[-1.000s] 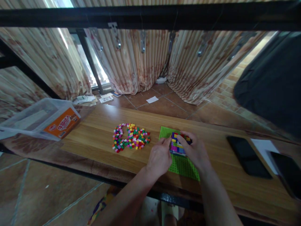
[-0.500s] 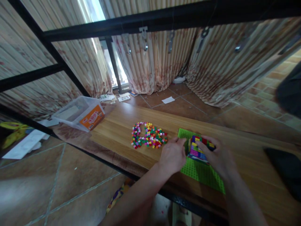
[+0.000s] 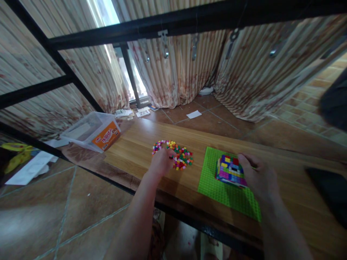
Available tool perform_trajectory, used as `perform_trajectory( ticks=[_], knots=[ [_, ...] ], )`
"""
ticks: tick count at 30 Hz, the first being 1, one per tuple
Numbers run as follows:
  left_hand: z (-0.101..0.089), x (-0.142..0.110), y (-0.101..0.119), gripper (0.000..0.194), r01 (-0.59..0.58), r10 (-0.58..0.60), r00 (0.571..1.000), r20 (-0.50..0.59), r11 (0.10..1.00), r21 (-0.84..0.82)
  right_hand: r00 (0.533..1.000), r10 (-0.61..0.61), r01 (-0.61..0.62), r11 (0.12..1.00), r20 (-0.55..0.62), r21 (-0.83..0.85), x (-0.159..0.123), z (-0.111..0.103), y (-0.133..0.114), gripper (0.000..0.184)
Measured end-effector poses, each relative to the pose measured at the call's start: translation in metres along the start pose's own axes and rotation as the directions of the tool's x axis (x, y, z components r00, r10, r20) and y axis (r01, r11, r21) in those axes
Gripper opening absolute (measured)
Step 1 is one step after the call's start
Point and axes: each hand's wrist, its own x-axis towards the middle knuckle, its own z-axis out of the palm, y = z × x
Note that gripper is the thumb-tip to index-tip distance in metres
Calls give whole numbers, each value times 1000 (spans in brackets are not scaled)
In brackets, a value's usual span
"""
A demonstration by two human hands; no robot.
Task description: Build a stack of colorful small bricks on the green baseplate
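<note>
My left hand (image 3: 162, 160) is over the pile of small coloured bricks (image 3: 180, 157), its fingers bent down and drawn together among them. Whatever the fingertips pinch is hidden. On the green baseplate (image 3: 210, 177) sits a low block built of many coloured bricks (image 3: 229, 171), with yellow, purple, blue and red on top and a small dark gap near its middle. Beside that block's right edge is my right hand (image 3: 257, 175), thumb and fingers curled close together. I cannot make out anything held there.
Both the pile and the baseplate lie on a long wooden table (image 3: 130, 148). A clear plastic box (image 3: 86, 133) with an orange label stands at its left end. A dark flat object (image 3: 326, 191) lies at the right. A black metal bar (image 3: 173, 27) crosses above.
My left hand has moved left from the baseplate's edge to the brick pile. My right hand has drawn back from the top of the brick block to its right side.
</note>
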Motion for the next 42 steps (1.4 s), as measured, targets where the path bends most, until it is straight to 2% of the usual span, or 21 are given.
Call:
perform_trajectory(
  ticks=[4,8,11,13,15,18,21,24,27,31,37,39,42],
  knots=[
    [1,1,5,19,-4,2,1000,11,994,106,1000,18,-18,1000,12,7,1,0,-3,40],
    [0,4,6,17,-27,27,1000,2,996,79,1000,7,-6,999,-18,37,1,0,-5,38],
    [4,4,12,16,-99,99,995,-10,985,-141,989,-4,24,990,-148,140,-1,-1,-9,34],
    [10,1,23,15,-138,151,989,7,921,-363,965,-56,116,967,-257,225,-4,-2,-16,29],
    [18,-4,38,16,-114,177,982,60,823,-557,951,-151,232,926,-272,298,-9,-5,-26,22],
    [32,-14,60,25,42,215,948,235,648,-760,955,-293,287,881,-43,377,-18,-8,-42,13],
    [43,-20,74,36,213,239,904,356,472,-856,903,-390,293,867,182,402,-24,-12,-51,11],
    [46,-21,80,41,308,251,874,415,373,-875,848,-440,299,859,297,416,-27,-16,-54,14],
    [45,-21,84,42,353,284,851,442,315,-881,819,-452,297,860,353,414,-26,-19,-52,17],
    [46,-21,88,40,372,318,832,454,287,-883,824,-433,277,870,365,408,-26,-22,-50,16],
    [50,-20,90,39,364,305,835,457,317,-876,840,-390,234,888,377,396,-26,-23,-45,14],
    [52,-19,90,39,347,267,857,440,331,-877,879,-359,239,901,313,362,-24,-24,-39,13],
    [55,-15,90,32,263,180,918,353,391,-882,948,-258,204,941,187,269,-18,-28,-25,15]
  ],
)
